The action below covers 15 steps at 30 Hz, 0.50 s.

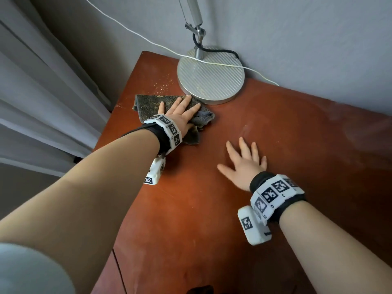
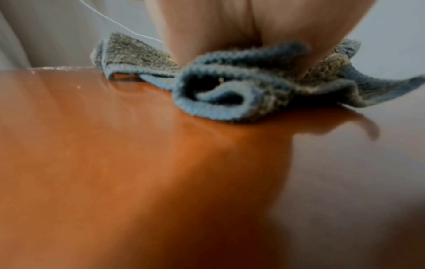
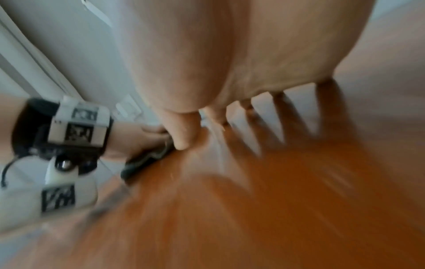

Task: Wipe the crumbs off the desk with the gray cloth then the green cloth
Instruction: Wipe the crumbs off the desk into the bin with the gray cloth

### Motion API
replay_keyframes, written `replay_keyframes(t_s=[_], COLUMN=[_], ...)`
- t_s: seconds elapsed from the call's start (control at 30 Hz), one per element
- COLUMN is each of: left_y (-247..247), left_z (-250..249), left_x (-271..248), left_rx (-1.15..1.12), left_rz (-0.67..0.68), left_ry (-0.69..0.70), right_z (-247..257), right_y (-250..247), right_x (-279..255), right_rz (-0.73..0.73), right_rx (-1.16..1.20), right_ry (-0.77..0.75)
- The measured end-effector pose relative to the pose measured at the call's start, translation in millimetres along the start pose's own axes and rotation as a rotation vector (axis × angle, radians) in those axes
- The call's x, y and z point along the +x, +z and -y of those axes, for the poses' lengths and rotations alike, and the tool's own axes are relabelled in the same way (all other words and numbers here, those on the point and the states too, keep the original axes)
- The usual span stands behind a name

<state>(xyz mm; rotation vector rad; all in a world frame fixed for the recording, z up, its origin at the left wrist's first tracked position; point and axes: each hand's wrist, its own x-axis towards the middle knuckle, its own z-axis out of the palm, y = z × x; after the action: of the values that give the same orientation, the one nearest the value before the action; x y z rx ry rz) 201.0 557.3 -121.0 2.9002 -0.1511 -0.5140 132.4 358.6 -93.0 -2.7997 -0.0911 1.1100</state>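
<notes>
- Blurring smears the right wrist view, so fingertip contact of the right hand point(image 1: 244, 164) with the tabletop point(image 1: 275, 145) is hard to judge; the green cloth is out of sight.
- Left hand point(image 1: 180, 115) lies flat, fingers straight, pressing the gray cloth point(image 1: 148, 102) beside the lamp base point(image 1: 212, 79); its palm hides the cloth's middle.
- Right hand's grip is wide, fingers splayed, holding nothing.
- Crumbs point(image 1: 163, 83) lie just beyond the cloth.

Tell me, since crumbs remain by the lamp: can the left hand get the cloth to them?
Probably yes. The left hand presses the cloth just short of the crumbs, with bare desk between; only the lamp base crowds the right.
</notes>
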Motion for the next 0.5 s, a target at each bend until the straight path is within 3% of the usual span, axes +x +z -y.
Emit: replay_keyframes(t_s=[0.13, 0.3, 0.5], left_y=[-7.8, -27.5, -39.9], left_z=[16.4, 64.3, 129.7], left_x=[3.7, 6.6, -7.1], left_rx=[0.015, -0.007, -0.28], left_rz=[0.032, 0.07, -0.063], left_ry=[-0.123, -0.397, -0.505], right_z=[18.4, 45.1, 52.3], right_y=[-38.3, -36.0, -31.4], right_x=[32.2, 73.6, 76.0], right_rz=[-0.206, -0.133, -0.118], right_rx=[0.138, 0.087, 0.064], right_ry=[0.074, 0.217, 0.263])
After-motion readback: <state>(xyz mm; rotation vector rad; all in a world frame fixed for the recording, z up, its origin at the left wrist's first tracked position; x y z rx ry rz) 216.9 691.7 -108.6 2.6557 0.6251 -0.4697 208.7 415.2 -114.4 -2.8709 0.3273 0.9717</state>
